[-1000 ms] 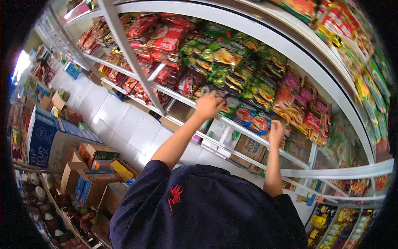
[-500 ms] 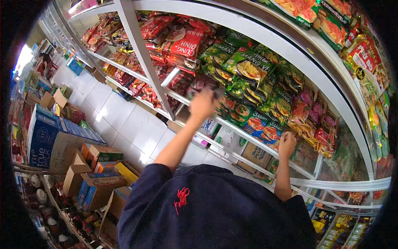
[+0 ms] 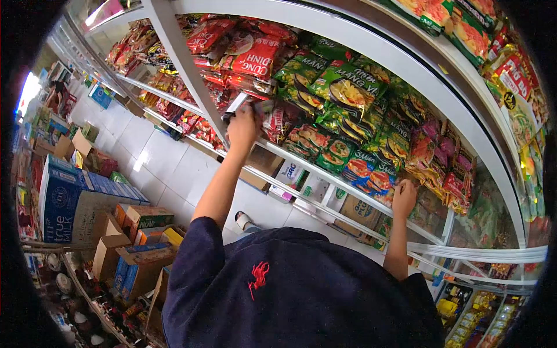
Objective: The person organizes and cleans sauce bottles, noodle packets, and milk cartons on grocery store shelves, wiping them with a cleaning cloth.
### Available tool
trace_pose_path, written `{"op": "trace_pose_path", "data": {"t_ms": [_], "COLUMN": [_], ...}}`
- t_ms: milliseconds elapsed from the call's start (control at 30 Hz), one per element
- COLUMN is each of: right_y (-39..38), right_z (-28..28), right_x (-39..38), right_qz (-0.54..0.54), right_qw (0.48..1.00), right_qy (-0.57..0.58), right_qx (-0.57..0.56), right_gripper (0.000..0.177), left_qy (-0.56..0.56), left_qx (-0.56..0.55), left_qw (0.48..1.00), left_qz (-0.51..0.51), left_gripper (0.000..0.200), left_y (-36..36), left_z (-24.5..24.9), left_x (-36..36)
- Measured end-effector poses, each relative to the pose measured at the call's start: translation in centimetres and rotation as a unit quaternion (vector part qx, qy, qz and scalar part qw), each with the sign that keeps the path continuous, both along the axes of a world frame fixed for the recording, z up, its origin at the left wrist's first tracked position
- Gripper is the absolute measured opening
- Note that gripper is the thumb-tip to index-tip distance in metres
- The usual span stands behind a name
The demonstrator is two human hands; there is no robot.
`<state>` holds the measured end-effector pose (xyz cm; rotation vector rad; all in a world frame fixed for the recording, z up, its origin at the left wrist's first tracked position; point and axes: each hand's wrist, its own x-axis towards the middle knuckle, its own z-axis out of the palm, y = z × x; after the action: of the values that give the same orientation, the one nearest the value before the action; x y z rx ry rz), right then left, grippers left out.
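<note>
Dark red packets beside the left hand, blue ones beside the right

Dark red packets (image 3: pixel 279 122) lie on the rack's lower shelf, just right of the left hand (image 3: pixel 243 127). That hand has moved leftward along the shelf since the earlier frames, when it was over the packets nearer the middle; it now sits next to the white upright post (image 3: pixel 184 64). Its fingers are bent, with a blurred greyish patch at their tips; whether they are clamped on anything, I cannot tell.

Blue packets (image 3: pixel 371 172) lie at the shelf's front edge, just left of the right hand (image 3: pixel 404 197). This hand stays near that edge, as it was half a second ago, its fingers curled close together; I cannot tell whether they grip anything.

Red-and-green packets (image 3: pixel 319 146), partly covered by the left hand one second ago, now show fully between the two hands. Behind them are green packets (image 3: pixel 348 87), with bright red packets (image 3: pixel 250 62) to the left and pink packets (image 3: pixel 426 152) to the right.

Below, a sandalled foot (image 3: pixel 244 221) has come into view on the tiled floor (image 3: pixel 177 156). Cardboard boxes (image 3: pixel 142 264) stand at lower left.
</note>
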<state>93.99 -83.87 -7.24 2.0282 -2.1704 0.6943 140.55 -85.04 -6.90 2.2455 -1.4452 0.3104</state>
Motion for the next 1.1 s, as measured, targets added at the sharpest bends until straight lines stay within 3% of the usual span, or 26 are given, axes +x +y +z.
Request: {"op": "trace_pose_path", "data": {"t_ms": [167, 300, 467, 600, 667, 733, 833, 1100], "right_y": [0.1, -0.4, 0.0, -0.3, -0.3, -0.5, 0.0, 0.1], "right_z": [0.3, -0.7, 0.4, -0.8, -0.7, -1.3, 0.1, -0.2], "right_x": [0.2, -0.6, -0.1, -0.8, -0.7, -1.2, -0.7, -0.7], "right_qz": [-0.012, -0.007, 0.013, 0.035, 0.018, 0.029, 0.047, 0.03], "right_qw": [0.999, 1.0, 0.998, 0.999, 1.0, 0.998, 0.997, 0.998], "right_qy": [-0.034, -0.009, -0.056, -0.007, -0.018, -0.014, -0.053, -0.023], "right_qx": [0.021, 0.007, 0.0, -0.038, -0.006, -0.058, -0.027, -0.043], "right_gripper": [0.008, 0.008, 0.009, 0.011, 0.011, 0.01, 0.011, 0.013], "left_qy": [-0.049, -0.022, -0.042, -0.034, -0.085, -0.101, -0.104, -0.056], "left_qx": [0.011, 0.04, 0.052, 0.041, 0.059, 0.071, 0.065, 0.065], "left_qw": [0.99, 0.981, 0.989, 0.993, 0.99, 0.989, 0.992, 0.979], "left_qz": [0.132, 0.187, 0.131, 0.106, 0.091, 0.083, 0.015, -0.187], "left_gripper": [0.016, 0.018, 0.019, 0.018, 0.016, 0.013, 0.013, 0.025], "left_y": [-4.9, -6.8, -5.0, -2.2, -1.5, -0.4, 0.5, 5.0], "left_z": [-1.8, -1.7, -1.4, -0.1, -0.5, 0.0, -0.6, 0.7], "left_x": [2.7, 6.1, 4.3, -1.3, -3.3, -5.9, -9.5, -19.2]}}
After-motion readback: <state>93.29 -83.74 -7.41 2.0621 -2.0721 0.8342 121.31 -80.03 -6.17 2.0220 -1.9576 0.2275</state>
